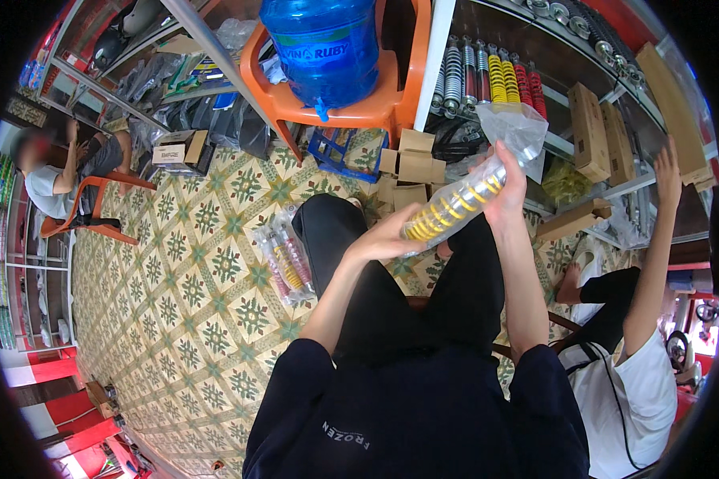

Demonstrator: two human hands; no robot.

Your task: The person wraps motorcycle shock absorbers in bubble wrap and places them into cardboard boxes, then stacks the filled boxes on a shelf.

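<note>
A shock absorber with a yellow coil spring (454, 211) lies slantwise across my lap in a clear plastic bag. My right hand (506, 190) grips its upper end, and the bag's loose mouth (513, 126) sticks out beyond it. Around the lower end, the fingers of my left hand (387, 236) are closed, partly hidden behind the spring. Beside my left knee on the tiled floor rest bagged shock absorbers (284, 260) with pink and yellow springs. More shock absorbers (487, 76) with white, red and yellow springs stand in a row on the shelf ahead.
An orange chair (391, 89) ahead carries a blue water jug (319, 48). Opened cardboard boxes (415, 160) lie beside it. Close on my right, a person in white (627, 391) reaches toward shelved long boxes (589, 132). Another person (52, 188) sits at far left.
</note>
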